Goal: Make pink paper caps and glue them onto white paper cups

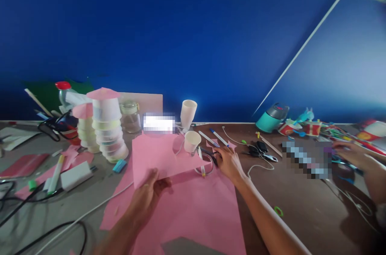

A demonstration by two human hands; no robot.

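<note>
My left hand (152, 188) is closed on the lower edge of a pink paper sheet (159, 154), thumb on top, holding it raised over a larger pink sheet (193, 206) on the table. To the right, my right hand (227, 160) has its fingers curled at a dark slim object (208, 151), partly hidden and too blurred to name. The raised sheet's pointed right corner ends just left of that hand. A paper cup (192, 141) stands behind the sheet, near a white marker (201, 162) with a yellow end. Two blue-and-white pens (219, 137) lie beyond my right hand.
Stacked paper cups with pink tops (108, 130) stand left, near a glass jar (130, 116). Another cup stack (188, 113) is at the back. Cables (90, 206) cross the left side. Right are keys (261, 148), a teal container (271, 118) and another person's hand (350, 150).
</note>
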